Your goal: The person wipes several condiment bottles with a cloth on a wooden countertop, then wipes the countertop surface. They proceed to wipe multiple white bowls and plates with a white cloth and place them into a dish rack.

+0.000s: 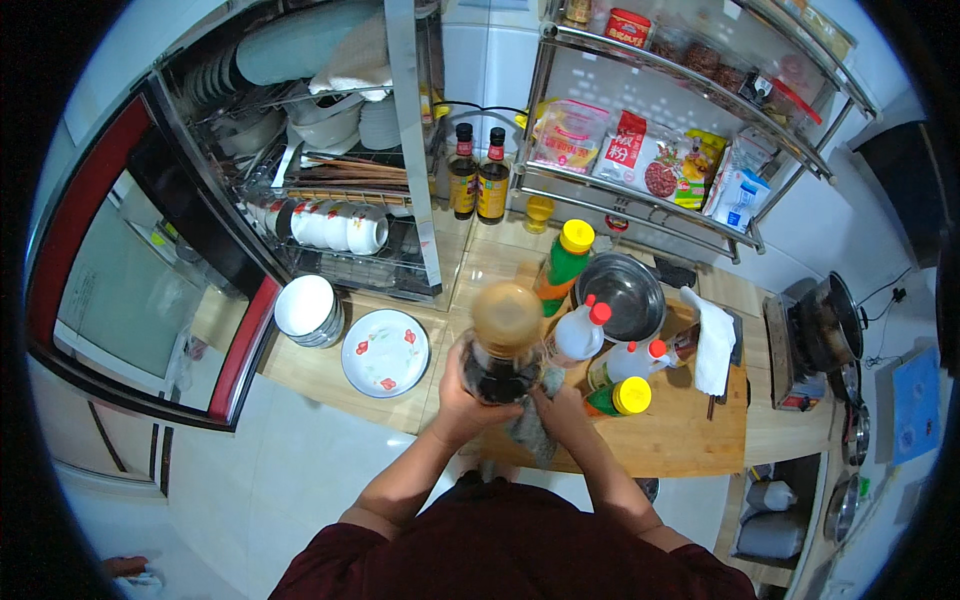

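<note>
My left hand point(461, 401) is closed round a large bottle point(501, 367) of dark liquid with a tan cap, held upright before me. My right hand point(561, 412) holds a grey cloth point(534, 431) against the bottle's lower right side; the fingertips are partly hidden. Just right of the bottle, on the wooden board point(675, 442), stand white bottles with red caps point(576, 337) and a green and orange bottle with a yellow cap point(619, 397). Another such bottle point(562, 262) stands behind, beside a steel bowl point(621, 296).
A floral plate point(386, 352) and stacked white bowls point(306, 307) lie left, below an open dish cabinet point(416, 150). Two sauce bottles point(478, 180) stand at the back. A white cloth point(712, 341) and a gas stove with a pot point(825, 322) are at right, below a metal rack point(637, 199).
</note>
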`<move>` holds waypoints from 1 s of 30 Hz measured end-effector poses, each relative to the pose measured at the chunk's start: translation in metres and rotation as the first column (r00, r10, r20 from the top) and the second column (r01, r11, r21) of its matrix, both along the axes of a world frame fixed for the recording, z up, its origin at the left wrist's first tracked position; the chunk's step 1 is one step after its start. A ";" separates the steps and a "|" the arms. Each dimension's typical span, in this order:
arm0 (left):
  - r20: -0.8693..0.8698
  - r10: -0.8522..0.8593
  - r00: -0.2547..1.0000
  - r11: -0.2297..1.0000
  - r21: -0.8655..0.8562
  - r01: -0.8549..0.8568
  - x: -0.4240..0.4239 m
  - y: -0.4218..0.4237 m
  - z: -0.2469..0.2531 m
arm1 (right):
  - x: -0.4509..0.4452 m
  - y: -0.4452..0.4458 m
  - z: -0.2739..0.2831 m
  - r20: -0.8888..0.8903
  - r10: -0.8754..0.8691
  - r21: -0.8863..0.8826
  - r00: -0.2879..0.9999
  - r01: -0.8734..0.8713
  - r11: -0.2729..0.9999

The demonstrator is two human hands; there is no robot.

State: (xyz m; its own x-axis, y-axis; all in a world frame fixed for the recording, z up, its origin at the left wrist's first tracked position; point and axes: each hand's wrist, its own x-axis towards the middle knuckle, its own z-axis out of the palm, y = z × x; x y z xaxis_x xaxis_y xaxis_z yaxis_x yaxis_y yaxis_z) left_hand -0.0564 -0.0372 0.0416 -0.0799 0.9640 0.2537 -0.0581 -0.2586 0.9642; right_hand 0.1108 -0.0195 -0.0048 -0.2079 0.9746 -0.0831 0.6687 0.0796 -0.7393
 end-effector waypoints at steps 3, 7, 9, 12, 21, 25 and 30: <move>-0.008 -0.090 0.996 0.995 -0.040 0.090 0.004 0.002 -0.026 | -0.002 -0.003 0.046 0.163 -0.047 0.061 0.986 0.038 0.997; -0.033 -0.080 0.996 0.996 -0.040 0.078 0.024 0.007 -0.051 | 0.004 -0.003 0.069 -0.180 -0.176 0.043 0.968 0.186 0.982; -0.059 -0.126 0.990 0.992 -0.031 0.124 0.032 0.011 -0.063 | 0.003 -0.004 0.083 -0.338 -0.190 0.085 0.922 0.231 0.969; -0.002 -0.221 0.975 0.968 -0.120 0.219 0.047 0.014 -0.077 | 0.001 -0.003 0.093 -0.479 -0.180 0.160 0.859 0.286 0.945; -0.152 -0.296 0.943 0.953 -0.109 0.282 0.078 0.030 -0.124 | 0.008 0.019 0.082 -0.087 -0.036 0.528 0.996 0.077 0.846; -0.362 -0.247 0.899 0.966 -0.026 0.256 0.084 0.040 -0.153 | 0.007 0.023 0.088 -0.076 -0.009 0.541 0.997 0.049 0.840; -0.278 -0.412 0.868 0.904 -0.007 0.427 0.080 0.044 -0.089 | 0.007 0.027 0.096 0.005 -0.049 0.500 0.999 0.040 0.865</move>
State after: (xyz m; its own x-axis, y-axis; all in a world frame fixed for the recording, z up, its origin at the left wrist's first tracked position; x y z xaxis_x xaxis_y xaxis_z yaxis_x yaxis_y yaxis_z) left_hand 0.0233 0.0067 -0.0477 0.4069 0.8761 0.2588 0.0844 -0.3182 0.9443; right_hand 0.1175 0.0071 0.0916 -0.1666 0.8947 0.4144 0.6922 0.4054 -0.5971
